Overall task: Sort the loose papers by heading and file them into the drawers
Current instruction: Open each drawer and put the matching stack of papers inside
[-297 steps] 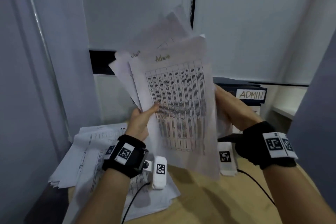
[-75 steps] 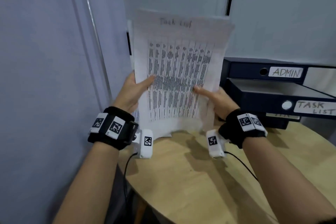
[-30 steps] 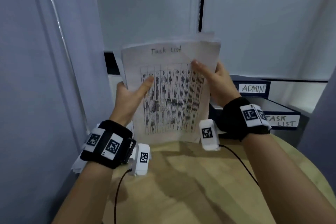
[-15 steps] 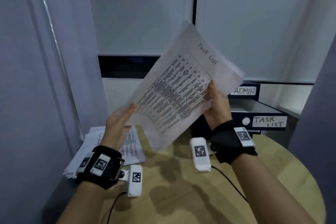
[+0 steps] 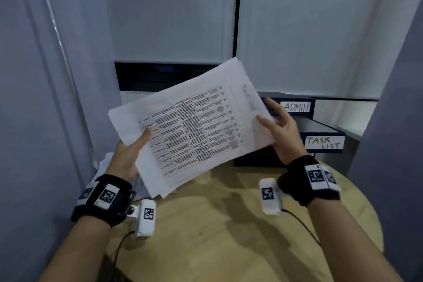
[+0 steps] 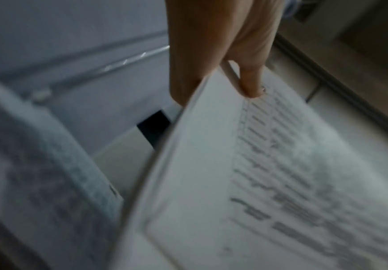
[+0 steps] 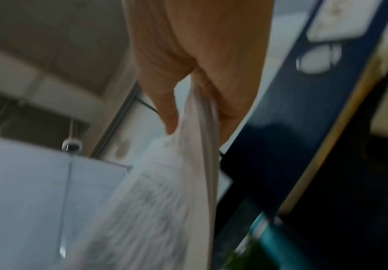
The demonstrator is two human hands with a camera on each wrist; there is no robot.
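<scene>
I hold a stack of printed papers [image 5: 194, 121] with both hands above the round wooden table [image 5: 229, 236]. It is tilted, and its handwritten heading end points right, toward the drawers. My left hand [image 5: 132, 151] pinches the lower left edge, thumb on top [image 6: 250, 85]. My right hand [image 5: 281, 133] pinches the heading end, which sits between thumb and fingers in the right wrist view [image 7: 200, 113]. Just right of it is a dark blue drawer unit. Its top drawer is labelled ADMIN [image 5: 296, 107], and the TASK LIST drawer [image 5: 324, 142] below is pulled out.
A pile of loose papers [image 5: 105, 165] lies at the table's left edge, under my left hand. Grey walls stand close on both sides, and a window blind hangs behind. Cables run from both wrist cameras across the table.
The stack stood upright a second ago. It has since turned clockwise and dropped lower and flatter, with its heading end swinging right towards the drawers. Both hands still hold it.
</scene>
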